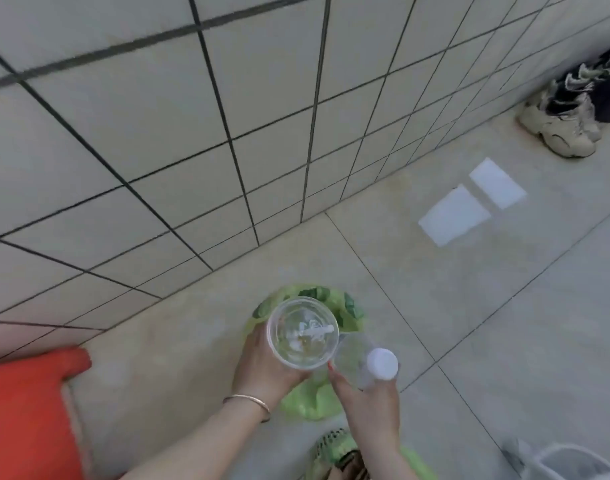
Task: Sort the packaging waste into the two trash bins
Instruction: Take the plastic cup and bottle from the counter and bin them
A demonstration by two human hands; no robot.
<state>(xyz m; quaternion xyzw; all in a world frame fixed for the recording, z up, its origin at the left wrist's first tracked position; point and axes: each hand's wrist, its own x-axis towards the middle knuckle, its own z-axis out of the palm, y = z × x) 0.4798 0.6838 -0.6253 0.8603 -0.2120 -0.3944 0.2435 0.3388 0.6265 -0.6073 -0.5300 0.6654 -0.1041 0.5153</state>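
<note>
My left hand (262, 365) grips a clear plastic cup (303, 332) from its left side; the cup's mouth faces up and a little residue shows at its bottom. Right beside it, my right hand (369, 407) holds a clear plastic bottle with a white cap (381, 363), cap pointing up at me. Cup and bottle nearly touch. Both hang above a green plastic bag (314, 400) that lies crumpled on the tiled floor. A pale bin with a clear liner (570, 462) shows at the bottom right corner.
A red plastic object (23, 410) stands at the lower left by the tiled wall (158, 133). Shoes (570, 112) sit at the far right along the wall. A green patterned object (334, 448) shows at the bottom edge. Window light falls on the floor (470, 202).
</note>
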